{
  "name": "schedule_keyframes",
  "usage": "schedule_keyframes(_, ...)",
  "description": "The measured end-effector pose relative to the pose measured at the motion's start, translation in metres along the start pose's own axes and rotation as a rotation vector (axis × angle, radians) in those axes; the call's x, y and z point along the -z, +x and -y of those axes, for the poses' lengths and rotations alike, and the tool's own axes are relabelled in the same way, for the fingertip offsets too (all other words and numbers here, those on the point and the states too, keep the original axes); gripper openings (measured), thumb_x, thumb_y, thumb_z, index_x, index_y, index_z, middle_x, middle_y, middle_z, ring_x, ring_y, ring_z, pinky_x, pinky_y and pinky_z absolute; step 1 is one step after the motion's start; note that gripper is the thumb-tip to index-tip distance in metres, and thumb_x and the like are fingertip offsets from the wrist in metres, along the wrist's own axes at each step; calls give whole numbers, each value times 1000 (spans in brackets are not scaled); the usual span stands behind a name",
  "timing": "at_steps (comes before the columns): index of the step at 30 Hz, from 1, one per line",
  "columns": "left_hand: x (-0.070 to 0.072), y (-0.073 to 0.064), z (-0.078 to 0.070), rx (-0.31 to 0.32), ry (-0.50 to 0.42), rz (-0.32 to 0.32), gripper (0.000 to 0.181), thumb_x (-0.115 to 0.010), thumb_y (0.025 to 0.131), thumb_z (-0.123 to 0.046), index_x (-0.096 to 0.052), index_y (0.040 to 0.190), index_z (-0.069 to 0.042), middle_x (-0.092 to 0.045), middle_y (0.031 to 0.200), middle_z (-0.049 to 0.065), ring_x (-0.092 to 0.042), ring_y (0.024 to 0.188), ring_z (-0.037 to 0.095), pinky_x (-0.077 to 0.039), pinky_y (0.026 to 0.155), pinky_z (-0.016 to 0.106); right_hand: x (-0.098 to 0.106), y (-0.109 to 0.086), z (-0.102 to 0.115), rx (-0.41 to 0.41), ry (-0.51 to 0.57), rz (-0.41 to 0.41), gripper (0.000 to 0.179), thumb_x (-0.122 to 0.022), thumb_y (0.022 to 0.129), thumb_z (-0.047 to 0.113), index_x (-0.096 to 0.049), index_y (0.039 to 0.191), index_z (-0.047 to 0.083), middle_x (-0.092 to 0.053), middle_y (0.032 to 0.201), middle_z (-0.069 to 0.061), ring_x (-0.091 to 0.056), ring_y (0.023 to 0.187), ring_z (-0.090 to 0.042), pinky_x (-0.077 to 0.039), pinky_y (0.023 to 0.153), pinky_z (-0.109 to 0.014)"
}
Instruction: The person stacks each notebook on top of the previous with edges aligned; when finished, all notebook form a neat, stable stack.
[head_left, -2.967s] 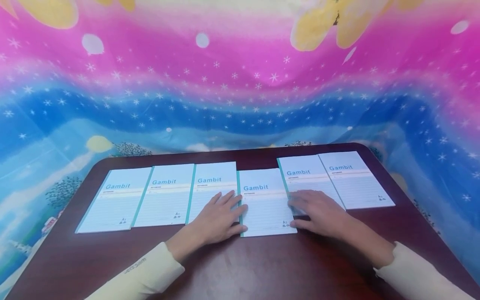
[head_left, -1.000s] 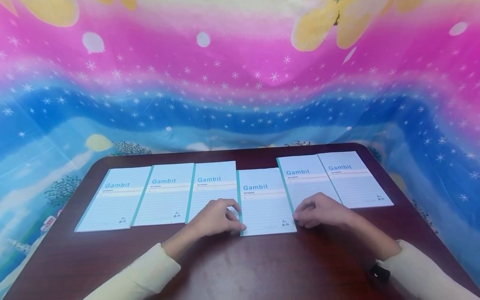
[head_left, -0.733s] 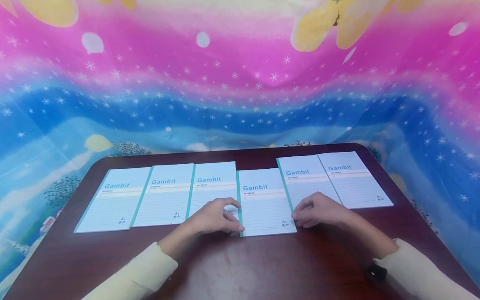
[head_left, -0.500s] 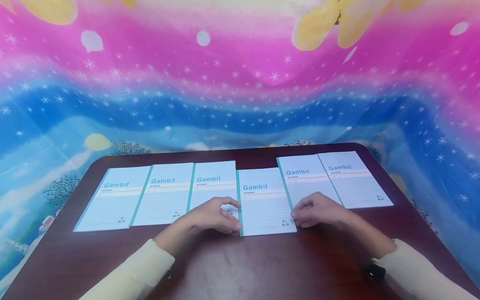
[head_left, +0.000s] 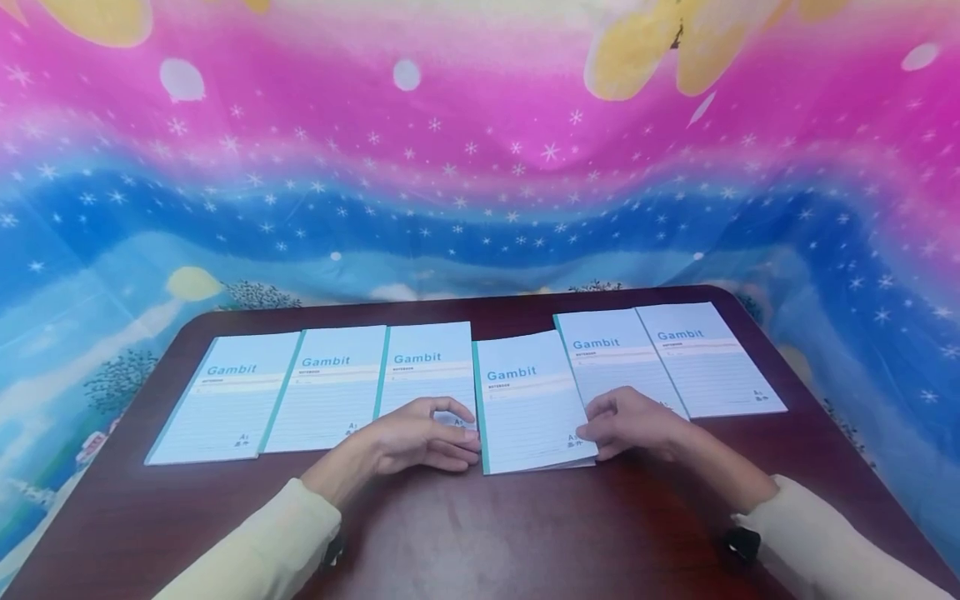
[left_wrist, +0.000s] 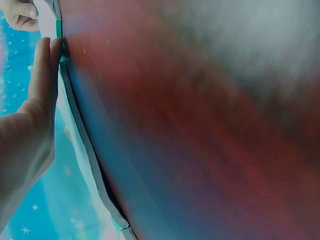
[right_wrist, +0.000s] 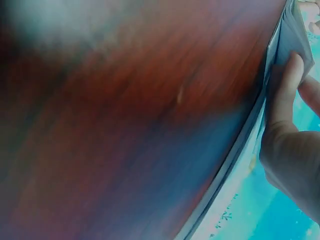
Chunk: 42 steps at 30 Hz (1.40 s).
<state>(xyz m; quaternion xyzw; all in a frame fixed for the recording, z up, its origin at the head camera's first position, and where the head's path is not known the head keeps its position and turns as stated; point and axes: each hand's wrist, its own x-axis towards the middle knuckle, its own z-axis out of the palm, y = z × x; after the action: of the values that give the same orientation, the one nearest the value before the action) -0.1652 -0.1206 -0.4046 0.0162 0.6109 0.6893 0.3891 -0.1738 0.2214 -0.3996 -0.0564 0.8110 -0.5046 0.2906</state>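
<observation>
In the head view, a pale blue Gambit notebook [head_left: 528, 417] with a green spine lies at the middle of the row, nearer the person than its neighbours. Its right edge is lifted, and a gap shows under the cover at the lower right corner. My right hand [head_left: 637, 425] pinches that edge; in the right wrist view the thumb [right_wrist: 290, 80] lies against fanned pages [right_wrist: 295, 37]. Beside the green spine, my left hand [head_left: 427, 437] rests with extended fingers, fingertips at the spine and over the neighbouring notebook [head_left: 427, 342]. The left wrist view shows those fingers [left_wrist: 42, 75] straight.
Other matching notebooks lie flat: two at the left, one [head_left: 236, 367] outermost and one [head_left: 337, 350] beside it, and two at the right, one [head_left: 600, 325] partly behind my right hand and one [head_left: 720, 367] outermost. The dark brown table [head_left: 480, 533] meets a patterned cloth [head_left: 480, 200] behind.
The right hand has taken hold of the middle notebook's right edge and raised the cover with some pages. The left thumb and fingers have drawn closer together beside the spine.
</observation>
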Motion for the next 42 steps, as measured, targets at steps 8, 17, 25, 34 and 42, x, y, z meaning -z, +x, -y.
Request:
schedule_keyframes(8,-3,4,-1,-10,74,-57,36,-73,94,-14,-53,120,3,-71,106,23,-72,96,33,-60,85,44,2,0,-5,12,153,55,58,-72,95,14,-44,140,-9,-71,112,-18,-71,97,-30,-61,81,-40)
schedule_keyframes(17,-10,8,-2,-18,100,-61,53,-69,95,-12,-46,137,12,-69,110,21,-72,97,31,-60,86,42,5,-1,-11,22,233,112,47,-69,96,11,-47,134,-6,-71,114,-20,-71,102,-34,-60,85,-40)
schedule_keyframes(25,-17,16,-4,11,84,-79,60,-68,97,-14,-36,144,4,-65,110,23,-72,79,23,-62,79,42,5,-2,-9,28,265,119,54,-71,95,12,-44,138,-9,-71,116,-21,-71,103,-33,-60,87,-41)
schedule_keyframes(34,-16,19,-2,-77,82,-22,40,-59,96,1,-35,129,-2,-69,112,17,-69,71,21,-63,72,42,4,-2,-7,32,272,109,57,-73,94,14,-46,139,-8,-70,118,-20,-71,105,-33,-59,88,-41)
schedule_keyframes(42,-16,18,-4,-147,107,-32,36,-56,97,2,-34,124,-8,-70,118,16,-72,80,27,-60,63,35,4,-1,-7,40,228,24,58,-76,92,16,-51,139,-6,-70,116,-18,-70,100,-30,-61,81,-36)
